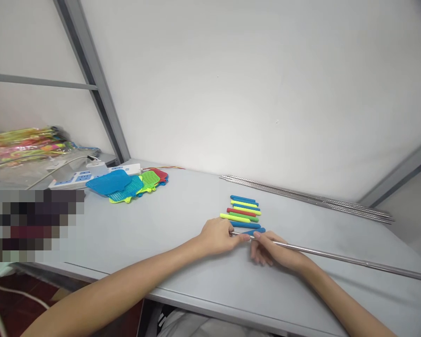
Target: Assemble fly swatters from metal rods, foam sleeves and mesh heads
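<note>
A long thin metal rod [337,255] slants from the middle of the table out past the right edge of view. Around its left end my left hand [215,236] is closed, thumb stretched along it. My right hand [275,250] pinches the same rod a little further right, with its other fingers loosely curled underneath. Just behind the rod, between both hands, a blue plastic tube [254,231] shows; whether a hand touches it I cannot tell. Beyond the hands, several short tubes in blue, yellow, red and green lie in a row, with a red tube [241,212] among them.
Several metal rods [301,194] lie along the wall at the back right. Mesh fly swatter heads [108,181] are piled at the left beside a white power strip [73,179]. Bagged colourful goods [28,145] sit farther left. A grey frame post [101,93] rises behind.
</note>
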`<state>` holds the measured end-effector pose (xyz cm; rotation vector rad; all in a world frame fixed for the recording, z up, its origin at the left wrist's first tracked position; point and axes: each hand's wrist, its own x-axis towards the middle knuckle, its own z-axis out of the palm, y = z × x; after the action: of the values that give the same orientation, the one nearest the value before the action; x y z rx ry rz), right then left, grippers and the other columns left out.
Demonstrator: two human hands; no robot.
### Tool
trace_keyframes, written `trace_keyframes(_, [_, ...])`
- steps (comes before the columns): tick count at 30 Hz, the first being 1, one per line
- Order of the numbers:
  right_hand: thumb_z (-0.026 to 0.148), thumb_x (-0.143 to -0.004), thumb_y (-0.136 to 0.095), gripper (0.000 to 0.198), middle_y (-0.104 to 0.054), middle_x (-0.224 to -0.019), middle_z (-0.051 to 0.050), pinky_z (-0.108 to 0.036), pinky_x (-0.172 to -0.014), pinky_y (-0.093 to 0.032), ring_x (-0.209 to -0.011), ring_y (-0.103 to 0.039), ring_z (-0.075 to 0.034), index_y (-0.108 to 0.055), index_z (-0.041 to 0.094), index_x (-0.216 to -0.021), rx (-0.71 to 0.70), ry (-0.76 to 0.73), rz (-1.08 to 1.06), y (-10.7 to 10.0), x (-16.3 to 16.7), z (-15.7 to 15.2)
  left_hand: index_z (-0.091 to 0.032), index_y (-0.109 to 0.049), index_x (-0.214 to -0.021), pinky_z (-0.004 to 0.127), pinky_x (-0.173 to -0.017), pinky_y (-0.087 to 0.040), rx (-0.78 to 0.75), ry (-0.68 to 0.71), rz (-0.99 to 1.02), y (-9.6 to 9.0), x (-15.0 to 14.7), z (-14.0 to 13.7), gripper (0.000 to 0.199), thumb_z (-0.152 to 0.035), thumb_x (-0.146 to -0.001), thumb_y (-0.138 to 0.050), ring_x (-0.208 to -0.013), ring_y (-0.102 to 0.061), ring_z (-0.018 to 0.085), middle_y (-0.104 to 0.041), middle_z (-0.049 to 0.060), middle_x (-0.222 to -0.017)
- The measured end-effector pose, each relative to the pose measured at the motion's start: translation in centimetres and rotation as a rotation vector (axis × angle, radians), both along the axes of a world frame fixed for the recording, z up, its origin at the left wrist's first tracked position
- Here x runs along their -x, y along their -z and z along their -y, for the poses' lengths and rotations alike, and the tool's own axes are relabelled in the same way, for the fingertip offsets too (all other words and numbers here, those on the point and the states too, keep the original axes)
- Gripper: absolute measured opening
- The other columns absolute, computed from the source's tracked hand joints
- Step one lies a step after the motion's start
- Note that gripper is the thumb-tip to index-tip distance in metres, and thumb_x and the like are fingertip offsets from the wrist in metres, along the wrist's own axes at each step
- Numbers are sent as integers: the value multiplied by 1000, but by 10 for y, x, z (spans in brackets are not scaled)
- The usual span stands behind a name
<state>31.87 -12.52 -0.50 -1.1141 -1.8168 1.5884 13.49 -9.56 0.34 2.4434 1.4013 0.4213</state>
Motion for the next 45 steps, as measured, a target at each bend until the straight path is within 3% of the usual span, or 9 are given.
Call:
trace_keyframes(18, [44,-82,-26,52,-54,-53,-5,-17,-36,-30,-43,-45,-7,-59,10,-63,-4,-5,4,-2,1,0,-16,-45,-43,23,-41,-17,21,31,-5,1,-1,4,55,-59,-73,-27,-41,-37,11,-38,-1,-38])
trace_keyframes(31, [46,-80,-31,47,-49,-52,-3,-19,-39,-31,-46,-45,-9,-58,10,-63,29,135,-32,-11,1,-2,-16,-47,-51,21,-42,-20,13,159,50,0,0,-3,58,-61,-75,-18,-44,-39,10,-47,0,-47])
trace_keyframes(45, [39,-79,-38,46,-44,-39,-1,-24,-48,-32,-41,-39,-10,-52,14,-42,-153,380,-22,-13,-10,-8,-16,-47,-67,22,-51,-31,35,170,144,-9,1,0,46,-53,-79,-23,-58,-46,12,-54,1,-66])
